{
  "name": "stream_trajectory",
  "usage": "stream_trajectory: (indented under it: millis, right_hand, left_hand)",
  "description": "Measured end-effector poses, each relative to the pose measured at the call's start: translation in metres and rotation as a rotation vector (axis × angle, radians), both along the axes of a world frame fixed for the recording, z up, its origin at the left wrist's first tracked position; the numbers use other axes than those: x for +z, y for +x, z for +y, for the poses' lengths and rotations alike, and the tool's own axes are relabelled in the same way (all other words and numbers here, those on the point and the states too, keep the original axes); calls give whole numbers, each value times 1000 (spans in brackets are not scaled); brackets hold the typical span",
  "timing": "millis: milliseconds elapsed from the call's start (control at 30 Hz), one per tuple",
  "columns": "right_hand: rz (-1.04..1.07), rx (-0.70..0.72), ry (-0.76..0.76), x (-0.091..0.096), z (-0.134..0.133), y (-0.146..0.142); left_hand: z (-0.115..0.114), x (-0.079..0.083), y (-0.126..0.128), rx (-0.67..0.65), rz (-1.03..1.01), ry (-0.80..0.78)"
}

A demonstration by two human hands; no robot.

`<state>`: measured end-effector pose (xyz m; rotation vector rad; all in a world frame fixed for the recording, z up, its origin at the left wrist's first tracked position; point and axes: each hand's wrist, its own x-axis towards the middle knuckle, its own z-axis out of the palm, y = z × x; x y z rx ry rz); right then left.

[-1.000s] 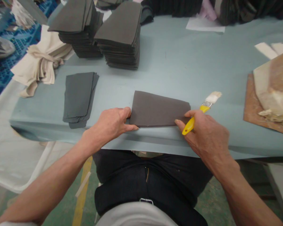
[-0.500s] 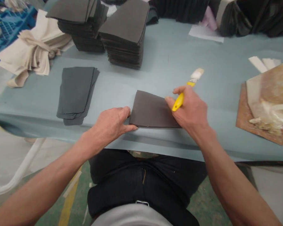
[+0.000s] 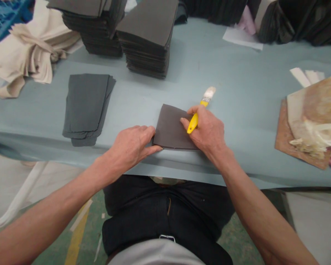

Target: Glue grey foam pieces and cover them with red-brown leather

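Note:
A dark grey-brown sheet (image 3: 172, 127), seemingly folded or doubled, lies near the table's front edge. My left hand (image 3: 134, 143) grips its left front corner, thumb along the front edge and fingers at the left side. Over the sheet's right part rests my right hand (image 3: 208, 129), closed round a paintbrush (image 3: 193, 123) with a yellow handle. The brush's pale bristles point up and away, clear of the sheet. The right hand's palm side and the sheet's right end are hidden.
Dark grey pieces (image 3: 85, 103) lie in a loose pile on the left. Behind stand tall dark stacks (image 3: 147, 29), with beige cloth strips (image 3: 35, 48) at far left. A glue-smeared container (image 3: 317, 106) sits on a brown board (image 3: 281, 136) at right, near white strips (image 3: 306, 76).
My right hand has slid left across the sheet, carrying the paintbrush. My left hand stays at the left corner. The view has shifted slightly.

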<state>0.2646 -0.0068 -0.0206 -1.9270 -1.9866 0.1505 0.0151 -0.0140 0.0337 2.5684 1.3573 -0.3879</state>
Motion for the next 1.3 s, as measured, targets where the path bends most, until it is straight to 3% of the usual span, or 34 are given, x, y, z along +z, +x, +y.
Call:
stream_trajectory:
  millis: [733,900,1100,1200,1300]
  right_hand:
    - [-3,79,122,-5,-9,-5]
    - [12,68,132,-6,-9,-7]
    - [37,105,139,-7,-8,-6]
    - [39,114,152,-7,-8,-7]
    - [34,119,178,-6,-8,-8]
  left_hand:
    - [1,-2,0,-4,-17,8]
    - [1,2,-15,9,-8,26]
    - [17,2,-22,-42,-430,243]
    - [27,-13,-9,-170,-598,206]
    - [34,-34,1,-205,-659,210]
